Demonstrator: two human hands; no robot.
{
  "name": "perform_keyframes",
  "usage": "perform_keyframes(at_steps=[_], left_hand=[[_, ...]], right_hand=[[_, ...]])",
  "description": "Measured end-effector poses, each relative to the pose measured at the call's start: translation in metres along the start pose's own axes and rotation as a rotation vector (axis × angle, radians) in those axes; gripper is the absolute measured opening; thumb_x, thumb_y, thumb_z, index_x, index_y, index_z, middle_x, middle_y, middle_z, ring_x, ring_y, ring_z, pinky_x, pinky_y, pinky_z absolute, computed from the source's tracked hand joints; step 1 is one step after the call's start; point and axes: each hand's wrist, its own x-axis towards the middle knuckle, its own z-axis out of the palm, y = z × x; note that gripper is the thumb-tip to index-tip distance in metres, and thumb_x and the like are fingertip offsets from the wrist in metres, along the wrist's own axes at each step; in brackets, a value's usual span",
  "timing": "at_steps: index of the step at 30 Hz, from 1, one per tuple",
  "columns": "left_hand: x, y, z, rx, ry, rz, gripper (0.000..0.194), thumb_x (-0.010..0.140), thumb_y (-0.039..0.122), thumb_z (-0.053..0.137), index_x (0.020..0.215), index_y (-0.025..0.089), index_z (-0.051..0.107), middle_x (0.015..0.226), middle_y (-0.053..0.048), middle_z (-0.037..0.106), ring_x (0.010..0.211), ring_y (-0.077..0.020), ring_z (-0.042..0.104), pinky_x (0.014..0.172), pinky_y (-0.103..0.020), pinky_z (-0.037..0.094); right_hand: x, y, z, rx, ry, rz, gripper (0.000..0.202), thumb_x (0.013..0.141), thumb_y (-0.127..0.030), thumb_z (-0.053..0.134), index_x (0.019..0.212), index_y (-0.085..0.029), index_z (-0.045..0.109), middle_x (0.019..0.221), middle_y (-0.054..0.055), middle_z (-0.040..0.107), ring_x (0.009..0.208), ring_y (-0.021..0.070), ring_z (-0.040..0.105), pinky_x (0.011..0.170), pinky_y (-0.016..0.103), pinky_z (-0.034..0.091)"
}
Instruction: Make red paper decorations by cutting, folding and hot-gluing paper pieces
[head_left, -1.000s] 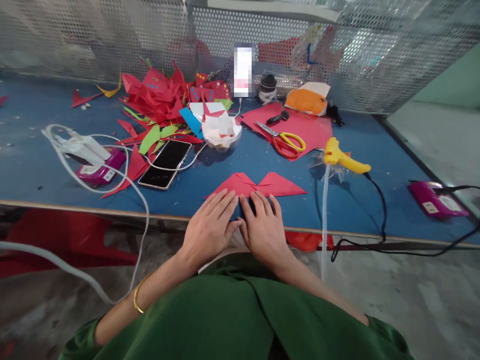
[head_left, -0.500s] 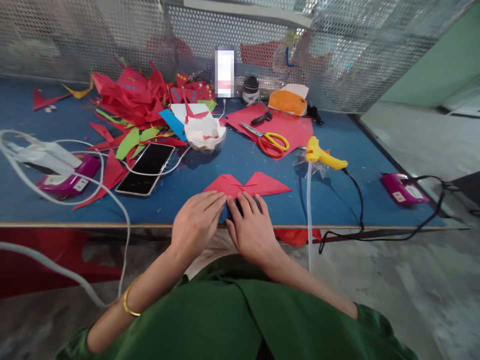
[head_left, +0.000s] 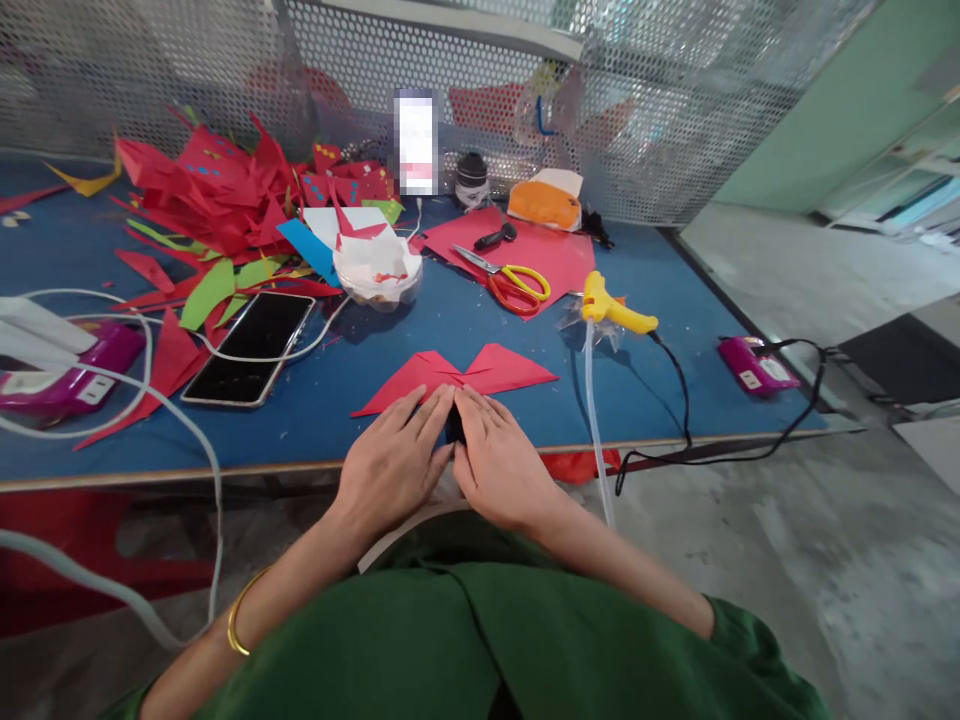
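left hand [head_left: 394, 455], right hand [head_left: 496, 455]: flat, unclenched | touching red paper [head_left: 429, 374]: creased, wing-shaped | tabletop [head_left: 292, 435]: blue

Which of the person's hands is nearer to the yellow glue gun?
Right. The right hand is at the near edge of the folded paper, with the glue gun ahead and to its right. The left hand is farther left.
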Motion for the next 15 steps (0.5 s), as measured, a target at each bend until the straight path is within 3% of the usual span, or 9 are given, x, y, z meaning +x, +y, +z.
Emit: perform_keyframes(at_steps=[5,10,15], left_hand=[[-0.001,0.001,0.003,-0.015,0.024,0.02,0.055,0.099,0.039,0.044,0.145,0.009,0.047,0.147,-0.015,0.052,0.134,-0.0339,0.05,0.109,-0.049,0.043],[0.0,0.002,0.003,-0.015,0.07,0.013,0.055,0.098,0.04,0.047,0.14,0.007,0.053,0.141,-0.017,0.057,0.129,-0.0359,0.054,0.104,-0.051,0.047],[0.002,0.005,0.002,-0.013,0.06,0.0,0.055,0.098,0.041,0.048,0.138,0.005,0.055,0.14,-0.019,0.058,0.127,-0.0366,0.054,0.103,-0.05,0.046]], right_hand=[[-0.008,0.002,-0.016,-0.026,-0.058,-0.017,0.06,0.092,-0.018,0.036,0.147,0.006,0.034,0.153,0.024,0.042,0.145,0.0271,0.035,0.119,0.047,0.033],[-0.017,0.013,-0.037,-0.121,-0.044,0.003,0.055,0.095,-0.02,0.036,0.146,0.0,0.039,0.149,0.023,0.047,0.141,0.0282,0.043,0.115,0.051,0.038],[-0.01,0.021,-0.034,-0.189,-0.109,-0.092,0.056,0.094,-0.022,0.039,0.142,0.005,0.044,0.146,0.024,0.05,0.138,0.0291,0.046,0.116,0.046,0.037]])
